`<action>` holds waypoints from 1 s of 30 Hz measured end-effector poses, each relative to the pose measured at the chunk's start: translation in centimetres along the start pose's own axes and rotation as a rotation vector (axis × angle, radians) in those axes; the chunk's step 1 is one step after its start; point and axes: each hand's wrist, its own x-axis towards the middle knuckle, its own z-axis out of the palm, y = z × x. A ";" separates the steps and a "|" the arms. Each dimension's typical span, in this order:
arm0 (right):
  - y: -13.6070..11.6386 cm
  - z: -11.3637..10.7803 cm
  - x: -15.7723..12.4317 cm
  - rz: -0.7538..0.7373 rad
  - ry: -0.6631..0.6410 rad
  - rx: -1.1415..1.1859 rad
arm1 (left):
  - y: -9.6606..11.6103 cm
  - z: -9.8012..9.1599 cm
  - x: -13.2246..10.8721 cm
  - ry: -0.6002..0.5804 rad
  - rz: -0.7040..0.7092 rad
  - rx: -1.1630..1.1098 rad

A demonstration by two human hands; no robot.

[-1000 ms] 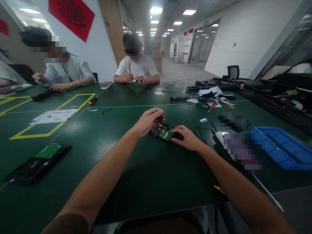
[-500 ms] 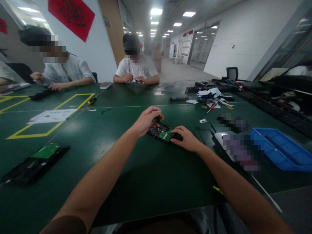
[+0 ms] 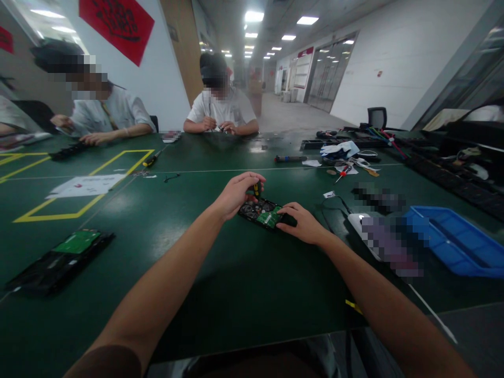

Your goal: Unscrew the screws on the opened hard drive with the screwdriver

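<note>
In front of me a hard drive point(image 3: 269, 218) with a green circuit board lies on the green table, its long side slanting down to the right. My left hand point(image 3: 237, 195) is closed around the black and yellow handle of a screwdriver point(image 3: 256, 190). It stands upright over the drive's far left end; its tip is too small to make out. My right hand point(image 3: 300, 224) grips the drive's right end, fingers on the top and thumb at the near side. Another black unit with a green board point(image 3: 65, 257) lies at left.
A blue tray point(image 3: 459, 241) and a white device with a cable point(image 3: 362, 231) are at right. A red screwdriver point(image 3: 343, 172), gloves point(image 3: 339, 150) and a dark cylindrical tool point(image 3: 290, 159) lie farther back. Paper point(image 3: 84, 185) lies at left. Two people sit across the table.
The screwdriver handle has turned a little in my left hand, showing more yellow. My right hand and the hard drive stay in place. The view has shifted slightly.
</note>
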 end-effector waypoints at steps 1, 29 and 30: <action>0.0 0.0 0.0 0.001 -0.001 0.001 | 0.0 0.0 0.0 -0.004 -0.006 -0.006; 0.5 0.4 -0.1 -0.010 0.018 -0.013 | -0.3 0.0 0.0 0.036 0.079 0.097; 0.5 0.4 -0.1 -0.010 0.018 -0.015 | -0.2 0.0 0.0 0.031 0.073 0.092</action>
